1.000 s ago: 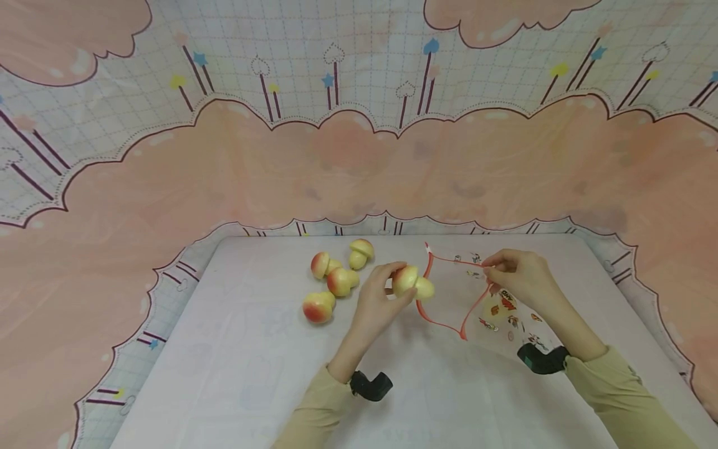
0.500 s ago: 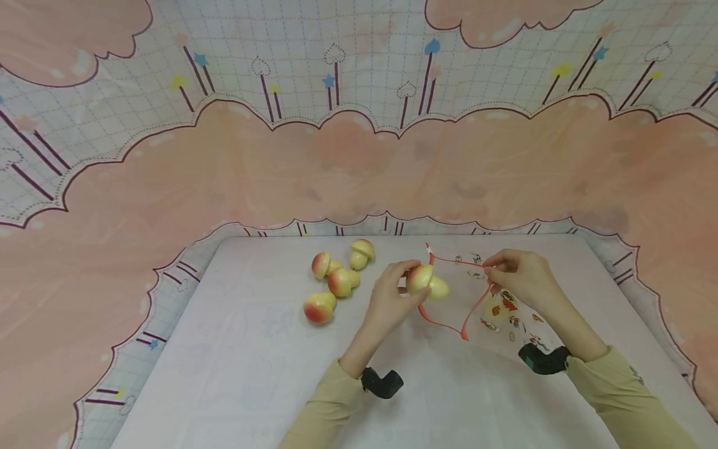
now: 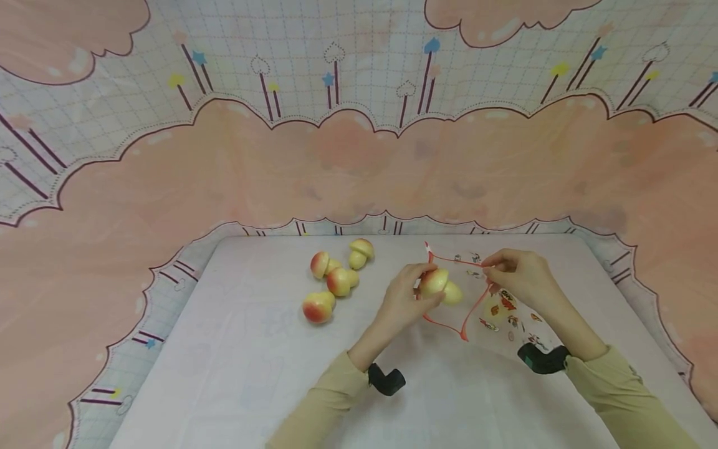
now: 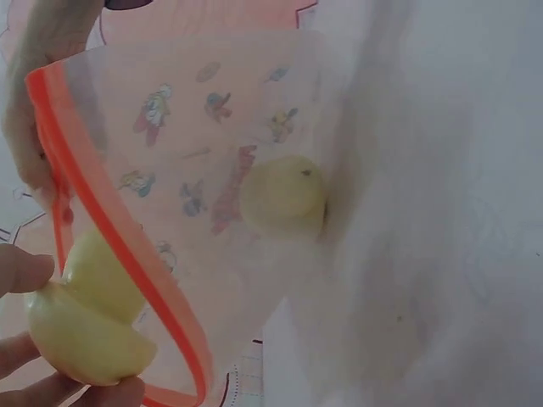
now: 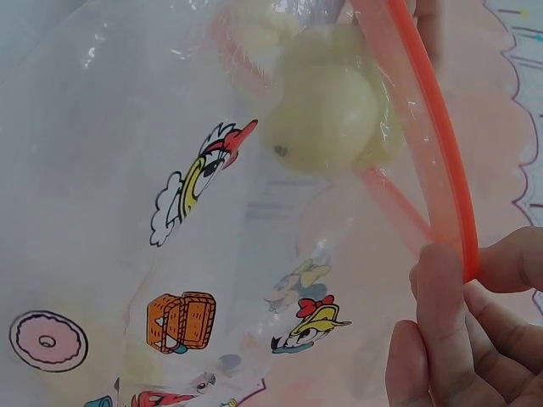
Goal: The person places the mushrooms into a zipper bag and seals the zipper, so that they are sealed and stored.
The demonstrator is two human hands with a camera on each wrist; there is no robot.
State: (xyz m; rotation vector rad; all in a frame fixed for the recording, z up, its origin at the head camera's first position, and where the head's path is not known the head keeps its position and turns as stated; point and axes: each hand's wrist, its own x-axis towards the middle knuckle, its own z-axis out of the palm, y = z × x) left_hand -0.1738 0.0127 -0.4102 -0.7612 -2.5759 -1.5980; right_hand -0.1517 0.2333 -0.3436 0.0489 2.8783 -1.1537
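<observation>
At the mouth of the clear bag (image 3: 493,299), the left hand (image 3: 405,300) is gripping a toy mushroom (image 3: 440,285), fingers and thumb curling around its reddish cap. Its forearm is angling up across the bench (image 3: 235,374) from the near edge, wrist bent slightly toward the bag. The mushroom's long axis is lying roughly level, cap against the palm, pale stem pointing away from the hand and into the opening; in the left wrist view the stem end (image 4: 89,318) is sitting right at the bag's orange rim (image 4: 119,246).

Opposite it, the right hand (image 3: 518,274) is pinching the far side of that orange rim between thumb and fingers (image 5: 441,314), lifting it so the mouth is standing open toward the left hand. Its forearm is reaching in from the near right corner. Through the printed plastic, the right wrist view is showing the yellowish mushroom (image 5: 331,110) just beyond the rim.

Well off to the left hand's outer side, four more mushrooms (image 3: 336,280) are lying loose together on the bench.
</observation>
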